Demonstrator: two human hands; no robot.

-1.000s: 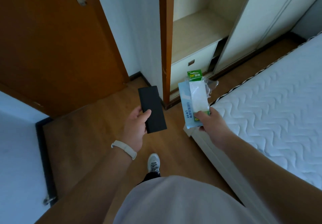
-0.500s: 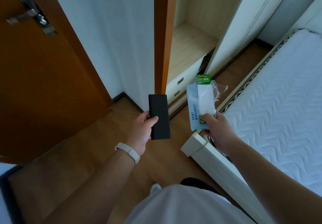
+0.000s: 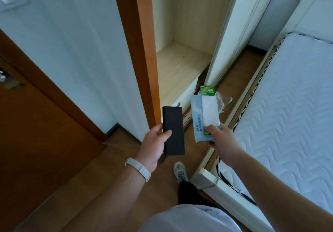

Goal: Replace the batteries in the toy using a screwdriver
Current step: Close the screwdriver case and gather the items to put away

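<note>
Gripping a flat black case (image 3: 173,130) in the left hand (image 3: 153,147); pinching a light-blue packet (image 3: 196,123) and green-topped card (image 3: 208,90), possibly batteries, in the right hand (image 3: 219,139), left of the mattress (image 3: 288,105).

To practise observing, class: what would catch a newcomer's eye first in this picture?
Mid-frame, the left hand grips a flat black rectangular case. Beside it, the right hand pinches a pale blue packet stacked with a green-topped card pack. A white quilted mattress fills the right side.
</note>
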